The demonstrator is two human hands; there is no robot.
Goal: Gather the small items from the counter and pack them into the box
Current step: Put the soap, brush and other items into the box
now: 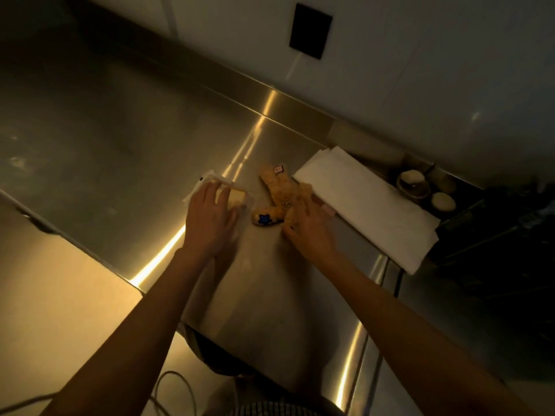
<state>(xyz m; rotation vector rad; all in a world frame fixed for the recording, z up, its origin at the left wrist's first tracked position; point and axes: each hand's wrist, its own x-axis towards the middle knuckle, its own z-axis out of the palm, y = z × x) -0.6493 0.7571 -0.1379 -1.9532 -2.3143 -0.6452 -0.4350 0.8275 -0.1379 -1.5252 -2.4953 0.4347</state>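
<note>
**Two items reached for at once; no box in sight**

The left hand (210, 217) was laid over a small clear packet (231, 199) holding something pale yellow, on the steel counter (120, 145). Its fingers were spread and only lightly bent across the packet's top; whether they had closed on it could not be told. The right hand (309, 229) was set on the lower part of a tan plush toy (279, 193), which lay flat just beside the packet, its blue-starred foot (264, 219) pointing toward the left hand. The right fingers were splayed over the toy rather than wrapped round it, so a firm hold was not shown. A folded white cloth (363, 205) lay just beyond the toy, touching or nearly touching it, and a small pink item (329, 210) was glimpsed at the cloth's edge by the right fingertips. Some small round dishes (420, 187) stood in the dim corner past the cloth.

No box could be made out in the view, so packing was judged not yet begun.

Several risks were judged likely. The slick packet could be slid along the polished steel instead of lifted if pressed from above. The limp toy could be dragged against the cloth and the cloth pulled off the counter's edge. The pink item could be knocked under the cloth and overlooked in the poor light.
</note>
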